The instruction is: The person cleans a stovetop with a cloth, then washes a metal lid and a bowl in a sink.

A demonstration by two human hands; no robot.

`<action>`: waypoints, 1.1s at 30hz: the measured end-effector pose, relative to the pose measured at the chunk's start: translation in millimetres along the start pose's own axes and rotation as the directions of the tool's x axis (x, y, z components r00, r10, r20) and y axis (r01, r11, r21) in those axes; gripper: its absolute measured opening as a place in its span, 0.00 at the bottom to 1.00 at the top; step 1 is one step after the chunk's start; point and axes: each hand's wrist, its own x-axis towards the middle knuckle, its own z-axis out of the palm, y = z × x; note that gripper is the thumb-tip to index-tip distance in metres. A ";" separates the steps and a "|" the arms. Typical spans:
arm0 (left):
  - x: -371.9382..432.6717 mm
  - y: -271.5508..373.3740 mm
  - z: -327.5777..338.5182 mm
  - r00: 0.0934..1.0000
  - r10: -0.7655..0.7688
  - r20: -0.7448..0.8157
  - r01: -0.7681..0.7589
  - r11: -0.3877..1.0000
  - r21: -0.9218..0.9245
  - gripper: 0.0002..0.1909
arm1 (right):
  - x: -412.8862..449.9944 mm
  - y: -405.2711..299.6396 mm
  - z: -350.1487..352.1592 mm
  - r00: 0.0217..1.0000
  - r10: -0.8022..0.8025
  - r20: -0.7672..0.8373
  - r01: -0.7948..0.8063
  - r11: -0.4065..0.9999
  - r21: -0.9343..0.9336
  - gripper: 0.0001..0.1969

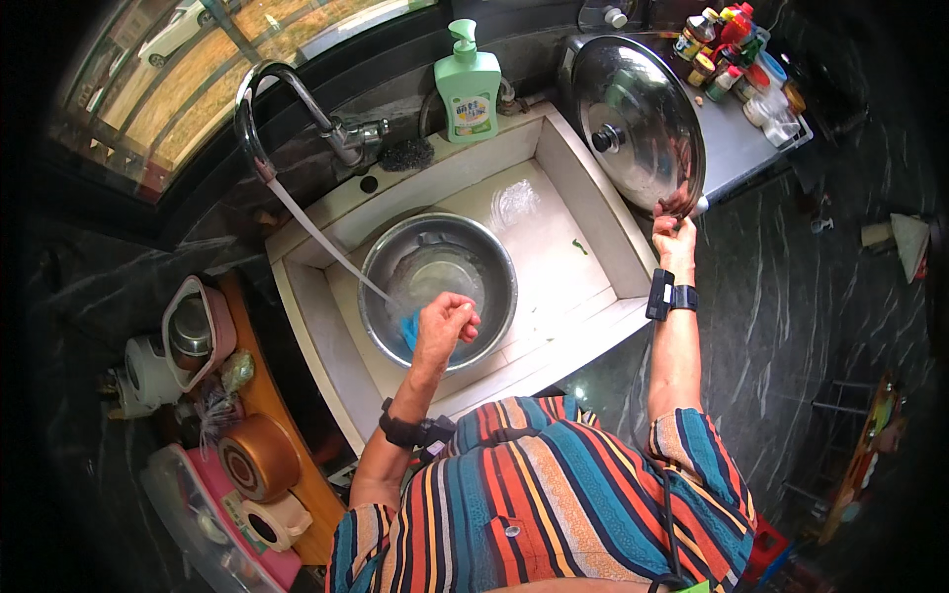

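Note:
My right hand [675, 237] grips the lower rim of a large domed stainless-steel lid [637, 118] with a black knob. The lid leans on edge at the right of the sink. My left hand [447, 326] hangs over a metal basin [500, 256], fingers curled in, with nothing visible in them. Behind that hand a blue cloth [408, 330] lies in the basin, partly hidden. Water [319, 233] runs from the chrome faucet [256, 148] into the basin, which holds some water. The basin stands in the left part of a pale sink [593, 278].
A green pump bottle [467, 93] and a dark scouring pad [406, 154] stand on the sink's back ledge. Bottles and jars [730, 67] crowd a counter at the upper right. At left, a wooden shelf [315, 511] holds a copper-coloured pot [259, 456] and containers.

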 end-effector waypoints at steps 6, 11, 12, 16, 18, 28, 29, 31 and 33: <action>-1.9 -14.8 -11.3 0.999 -0.023 -0.035 0.021 0.999 -0.042 0.07 | -11.8 25.2 -5.2 0.999 -0.003 -0.052 0.012 0.987 0.163 0.26; 10.4 -38.8 -49.1 0.975 -0.119 -0.190 0.096 0.988 -0.125 0.07 | -23.0 67.4 -33.2 0.995 -0.015 -0.094 0.010 0.998 -0.058 0.24; 15.3 -48.8 -60.2 0.954 -0.175 -0.245 0.140 0.978 -0.151 0.07 | -27.6 89.4 -34.7 0.999 0.034 0.007 -0.032 0.983 -0.180 0.21; 20.7 -95.8 -104.7 0.861 -0.362 -0.358 0.251 0.913 -0.321 0.10 | -85.5 221.4 21.0 0.921 0.389 -0.004 -0.252 0.589 -0.768 0.12; 17.7 -133.1 -132.9 0.814 -0.470 -0.342 0.278 0.832 -0.480 0.20 | -104.2 281.1 35.6 0.829 0.559 -0.014 -0.160 0.214 -0.964 0.15; 9.2 -150.0 -149.3 0.734 -0.602 -0.314 0.195 0.630 -0.751 0.46 | -73.1 473.9 -99.6 0.723 0.686 -0.074 0.440 -0.541 -0.717 0.40; 12.2 -147.6 -147.8 0.740 -0.599 -0.306 0.206 0.636 -0.744 0.46 | -70.0 477.9 -109.8 0.659 0.751 -0.046 0.505 -0.487 -0.713 0.40; 6.5 -154.0 -155.6 0.729 -0.601 -0.326 0.188 0.634 -0.750 0.47 | -65.9 481.4 -111.7 0.574 0.815 0.075 0.599 -0.356 -0.718 0.37; 6.1 -159.4 -161.2 0.736 -0.593 -0.328 0.188 0.644 -0.742 0.48 | -39.2 458.9 -90.3 0.706 0.678 0.206 0.542 -0.329 -0.773 0.33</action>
